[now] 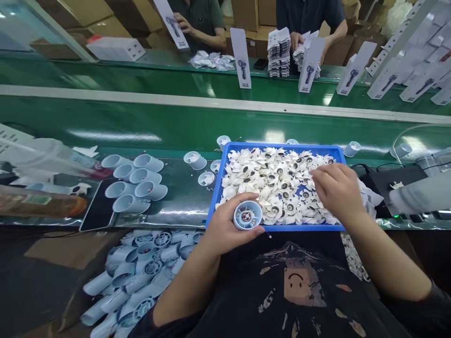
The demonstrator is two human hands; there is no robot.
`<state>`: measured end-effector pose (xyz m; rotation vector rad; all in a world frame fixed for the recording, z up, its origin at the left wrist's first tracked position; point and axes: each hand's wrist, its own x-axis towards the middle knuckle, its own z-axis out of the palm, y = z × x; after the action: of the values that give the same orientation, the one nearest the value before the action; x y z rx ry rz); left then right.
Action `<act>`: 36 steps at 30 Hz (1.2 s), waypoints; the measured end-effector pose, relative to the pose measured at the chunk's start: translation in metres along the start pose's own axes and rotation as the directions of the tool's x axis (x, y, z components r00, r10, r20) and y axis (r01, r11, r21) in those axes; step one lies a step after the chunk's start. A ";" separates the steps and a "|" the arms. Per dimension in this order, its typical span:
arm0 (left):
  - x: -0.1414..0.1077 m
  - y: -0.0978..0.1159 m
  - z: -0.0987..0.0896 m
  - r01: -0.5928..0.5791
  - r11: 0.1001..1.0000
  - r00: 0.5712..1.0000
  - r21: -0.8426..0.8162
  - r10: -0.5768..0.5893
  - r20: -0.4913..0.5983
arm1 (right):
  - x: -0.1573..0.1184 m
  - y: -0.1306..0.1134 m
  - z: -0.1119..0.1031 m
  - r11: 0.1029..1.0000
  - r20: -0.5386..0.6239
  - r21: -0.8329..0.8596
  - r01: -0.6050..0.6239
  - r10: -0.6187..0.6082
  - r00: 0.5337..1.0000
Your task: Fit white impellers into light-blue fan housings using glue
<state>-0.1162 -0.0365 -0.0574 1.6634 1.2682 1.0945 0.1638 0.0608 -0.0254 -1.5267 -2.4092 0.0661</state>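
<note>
Head view: blue cups stand left of a tray of white impellers; left hand clasps a round housing; right hand hovers, bunched, over impellers, contents unclear.

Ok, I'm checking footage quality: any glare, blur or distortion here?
Head view: white glare streaks the green belt; head view, left edge: the orange-capped bottle looks stretched, as through a wide lens; head view, near centre: little blur, the light-blue housing in the left hand reads clearly.
</note>
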 end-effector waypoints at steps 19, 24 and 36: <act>-0.002 0.006 0.012 -0.024 0.998 1.000 0.065 0.023 0.003 | 0.022 -0.022 0.007 0.867 0.337 0.323 -0.380 0.269 0.902; 0.002 0.007 0.019 -0.236 0.940 0.972 0.247 0.223 0.080 | -0.017 -0.051 0.002 0.442 0.433 0.826 -0.349 -0.103 0.895; 0.001 0.019 0.022 -0.306 0.843 0.938 0.442 0.347 -0.012 | -0.031 -0.075 -0.020 0.713 0.001 0.670 0.207 -0.280 0.960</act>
<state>-0.0889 -0.0414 -0.0470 2.2572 1.3932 1.1522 0.1156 -0.0025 0.0016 -0.8765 -2.2542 0.8737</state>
